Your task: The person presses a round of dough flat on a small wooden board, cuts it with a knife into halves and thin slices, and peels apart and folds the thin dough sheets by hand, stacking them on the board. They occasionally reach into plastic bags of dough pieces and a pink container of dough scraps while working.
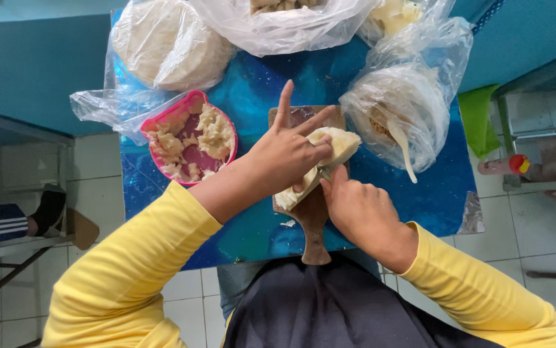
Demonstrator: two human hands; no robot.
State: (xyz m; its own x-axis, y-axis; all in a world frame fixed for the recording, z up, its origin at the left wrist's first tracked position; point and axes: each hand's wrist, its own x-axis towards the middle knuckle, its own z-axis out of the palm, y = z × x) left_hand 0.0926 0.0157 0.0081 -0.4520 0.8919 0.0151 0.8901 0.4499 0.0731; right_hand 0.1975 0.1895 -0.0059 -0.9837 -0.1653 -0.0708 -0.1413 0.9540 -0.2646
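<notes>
Near the middle of the blue table [420, 193], on a small wooden cutting board [310, 212] whose handle points toward the person, lies a pale, creamy wedge of soft food [333, 145], perhaps cheese or dough. The left hand [287, 154] presses down on it with thumb and middle fingers while the index and another finger stand spread and lifted clear. The right hand [362, 209] is closed around a knife handle, the blade [323, 173] mostly hidden under the wedge. It looks soft and crumbly, likely moist and a little slippery, so it should be steadied from above on its broad top, gently, away from the cutting line. Toward the table's left edge sits a pink bowl [191, 138] of torn pieces; plastic bags [400, 109] crowd the far edge.
</notes>
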